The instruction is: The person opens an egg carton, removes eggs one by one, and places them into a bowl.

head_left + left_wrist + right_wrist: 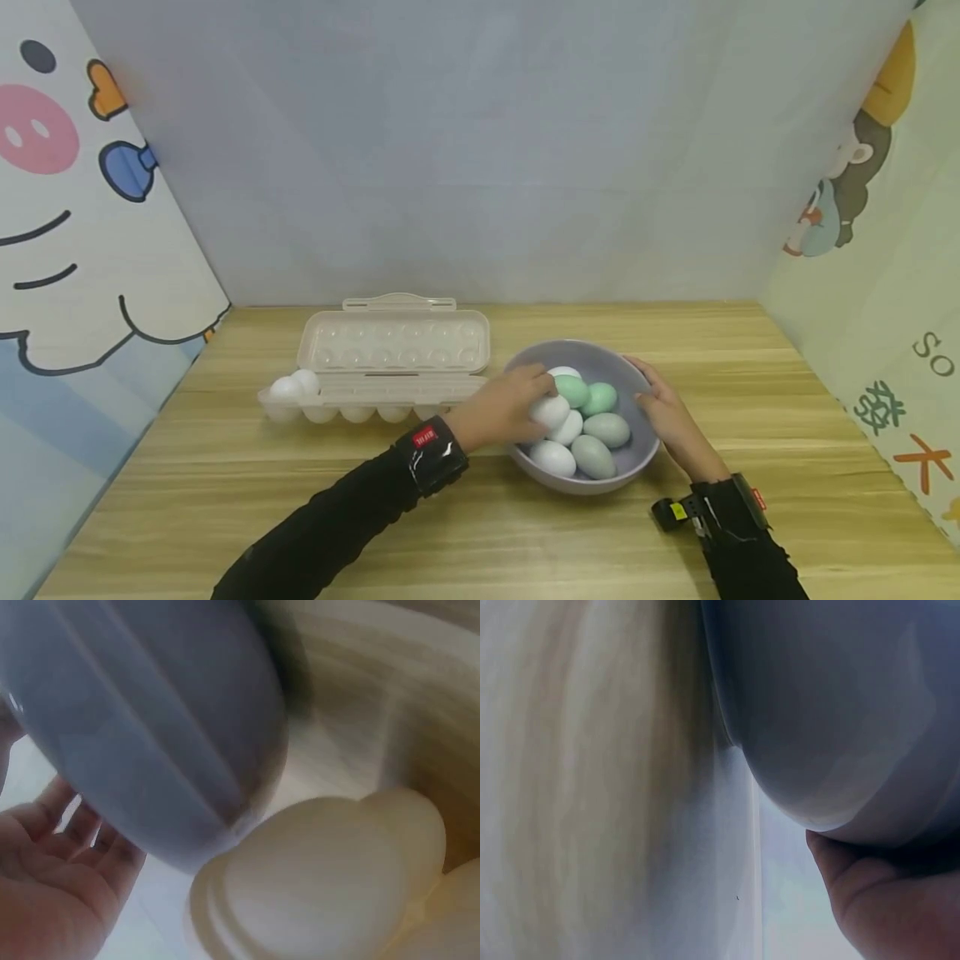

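A grey-purple bowl (637, 433) holds several eggs: white ones, pale green ones (600, 398) and grey-green ones (594, 457). My left hand (498, 408) reaches over the bowl's left rim, thumb and fingers around a white egg (551, 412) at the top of the pile. The left wrist view shows this hand (67, 877) with curved fingers beside the bowl's outer wall (150, 727); the egg is hidden there. My right hand (675, 417) grips the bowl's right rim, thumb on the inner side. Its lower part (892, 900) presses near the bowl's outside in the right wrist view.
Left of the bowl lies an open, clear plastic egg carton (427, 390), its dimpled lid (393, 342) tipped back. Two white eggs (287, 389) sit at its left end. Pale rounded shapes (307, 877) lie close below the bowl in the left wrist view. A grey backdrop (480, 167) borders the wooden table (375, 517).
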The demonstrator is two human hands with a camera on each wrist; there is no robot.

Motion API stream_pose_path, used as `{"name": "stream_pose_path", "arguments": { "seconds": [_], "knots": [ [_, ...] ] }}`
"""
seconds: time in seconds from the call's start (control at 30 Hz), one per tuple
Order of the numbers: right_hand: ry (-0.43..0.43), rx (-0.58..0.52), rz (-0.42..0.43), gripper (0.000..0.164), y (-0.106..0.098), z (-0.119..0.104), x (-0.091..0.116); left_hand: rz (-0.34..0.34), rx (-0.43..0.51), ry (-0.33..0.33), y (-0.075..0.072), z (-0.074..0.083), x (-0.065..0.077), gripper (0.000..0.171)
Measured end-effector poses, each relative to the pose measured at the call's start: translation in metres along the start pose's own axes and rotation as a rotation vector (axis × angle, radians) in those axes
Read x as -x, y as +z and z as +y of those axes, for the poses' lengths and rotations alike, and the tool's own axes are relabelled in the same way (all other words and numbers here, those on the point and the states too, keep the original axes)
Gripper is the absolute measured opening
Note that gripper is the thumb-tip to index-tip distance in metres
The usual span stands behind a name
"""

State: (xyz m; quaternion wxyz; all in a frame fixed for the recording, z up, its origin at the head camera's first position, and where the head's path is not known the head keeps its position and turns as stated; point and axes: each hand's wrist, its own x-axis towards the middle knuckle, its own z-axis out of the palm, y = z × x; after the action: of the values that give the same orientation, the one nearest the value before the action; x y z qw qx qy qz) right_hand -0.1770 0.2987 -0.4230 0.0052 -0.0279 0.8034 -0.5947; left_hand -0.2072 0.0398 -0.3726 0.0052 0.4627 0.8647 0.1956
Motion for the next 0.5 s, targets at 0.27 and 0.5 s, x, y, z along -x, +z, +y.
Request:
{"name": "stream_pose_path", "arguments": {
  "seconds": [0.27, 0.5],
  "knots": [
    [-0.013, 0.008, -0.002, 0.057, 0.0, -0.001, 0.0, 0.058, -0.086, -0.069, 0.01, 0.007, 0.001, 0.045],
    [-0.01, 0.0, -0.001, 0.057, 0.0, -0.001, 0.001, 0.102, -0.163, -0.112, 0.017, 0.013, 0.002, 0.055]
  ]
}}
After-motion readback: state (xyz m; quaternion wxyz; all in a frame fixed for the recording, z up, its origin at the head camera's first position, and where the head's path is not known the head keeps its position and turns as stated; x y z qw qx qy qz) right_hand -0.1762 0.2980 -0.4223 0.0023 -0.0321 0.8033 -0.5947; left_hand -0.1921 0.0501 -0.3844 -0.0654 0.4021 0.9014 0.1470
